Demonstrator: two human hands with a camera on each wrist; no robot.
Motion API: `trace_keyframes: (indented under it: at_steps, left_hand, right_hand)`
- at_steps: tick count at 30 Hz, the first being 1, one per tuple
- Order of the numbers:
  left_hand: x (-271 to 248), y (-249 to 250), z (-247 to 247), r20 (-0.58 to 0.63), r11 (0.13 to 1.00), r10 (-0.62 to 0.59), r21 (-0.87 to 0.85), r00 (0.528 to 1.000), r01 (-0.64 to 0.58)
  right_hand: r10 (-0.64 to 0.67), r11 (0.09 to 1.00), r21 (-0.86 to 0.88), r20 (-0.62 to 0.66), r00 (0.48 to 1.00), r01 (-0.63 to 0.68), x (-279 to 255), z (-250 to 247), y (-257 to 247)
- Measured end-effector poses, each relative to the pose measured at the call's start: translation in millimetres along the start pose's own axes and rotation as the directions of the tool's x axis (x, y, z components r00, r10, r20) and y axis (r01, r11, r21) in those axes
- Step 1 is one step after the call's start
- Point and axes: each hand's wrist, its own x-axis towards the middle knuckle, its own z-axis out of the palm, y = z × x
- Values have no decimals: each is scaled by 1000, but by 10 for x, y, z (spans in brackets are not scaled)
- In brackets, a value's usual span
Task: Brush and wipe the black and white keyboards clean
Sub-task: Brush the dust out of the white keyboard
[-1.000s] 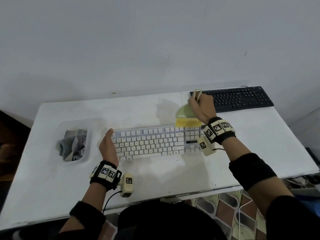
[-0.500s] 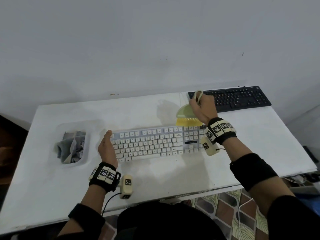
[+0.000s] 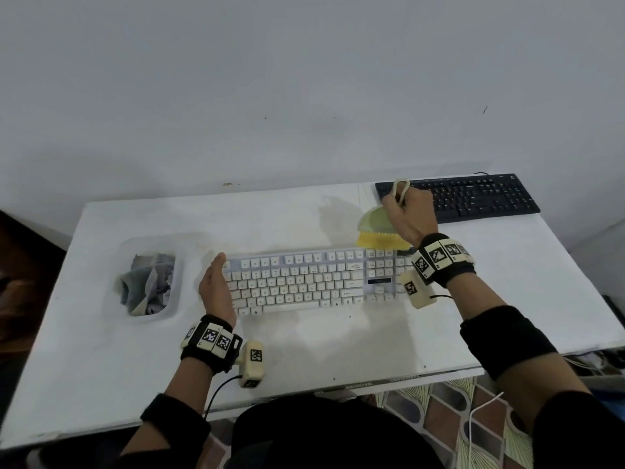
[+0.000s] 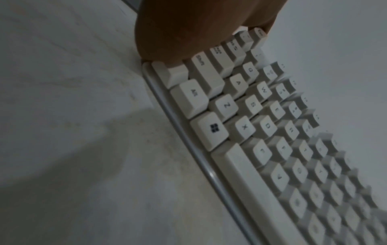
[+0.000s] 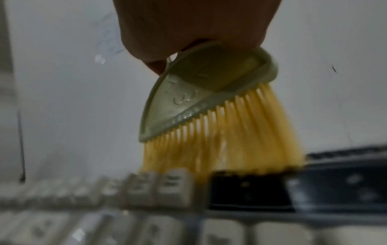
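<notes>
Where the head view looks down on the white table (image 3: 101, 350), the white keyboard (image 3: 304, 282) lies at centre and the black keyboard (image 3: 473, 198) at 1 o'clock, well apart. At 9 o'clock of the white keyboard, the left hand (image 3: 216, 289) rests edge-on against its end, fingers straight. At its 1 o'clock corner, the right hand (image 3: 411, 214) grips a brush (image 3: 375, 231), bristles touching the top row. A tub of cloths (image 3: 148, 282) sits further out at 9 o'clock.

Left wrist view: the left hand (image 4: 188, 28) touches the white keyboard's (image 4: 272, 149) end keys.

Right wrist view: the right hand (image 5: 194, 24) is closed around the brush (image 5: 209, 107), whose yellow bristles point to 6 o'clock onto the white keyboard (image 5: 171, 187).
</notes>
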Motion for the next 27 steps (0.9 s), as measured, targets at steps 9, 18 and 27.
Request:
trace_keyframes:
  at_steps: [9,18,27]
  left_hand:
    - [-72,-13,-3,84,997,19,78,996,-25]
    - [-81,-14,-62,188,997,78,-25,979,-75]
    - [51,-103,-102,144,996,-58,-56,988,67]
  right_hand:
    - [-34,999,5,323,946,35,96,261,-444]
    - [-433,901,319,599,673,296,-163,1052,-1624]
    - [-607,761,302,644,466,575,-432,1402,-1740]
